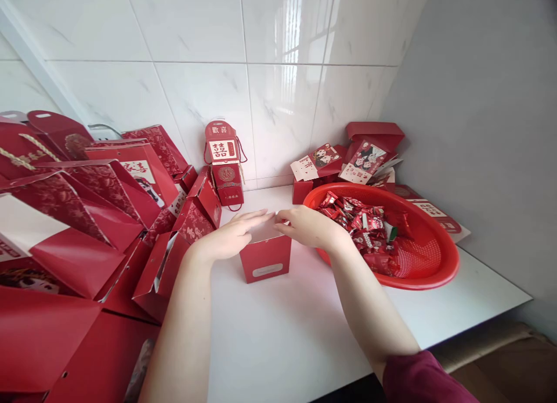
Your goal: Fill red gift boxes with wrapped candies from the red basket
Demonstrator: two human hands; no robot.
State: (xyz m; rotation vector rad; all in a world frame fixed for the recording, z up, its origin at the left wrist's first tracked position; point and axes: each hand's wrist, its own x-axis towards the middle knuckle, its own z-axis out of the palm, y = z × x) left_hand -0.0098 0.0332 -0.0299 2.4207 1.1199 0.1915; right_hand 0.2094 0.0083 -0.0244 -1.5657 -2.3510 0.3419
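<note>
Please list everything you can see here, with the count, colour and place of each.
Small rectangular cardboard box: one, red, centre of table
Oval perforated plastic basket: one, bright red, right on table
Wrapped sweets: many, mostly red, in the basket
Corded cardboard box stack: one, red, by the tiled wall
Cardboard gift packages: many, overlapping, red, left side
Printed cardboard pieces: several, red and cream, behind the basket
Flat tabletop: one, white, under the small box
Marbled tiled wall: one, white, behind
Plain wall: one, grey, right
Cardboard: uncounted, brown, lower right
Left hand: one, bare, small box's left rim
Right hand: one, bare, its right rim
Sleeve: one, maroon, right arm
</note>
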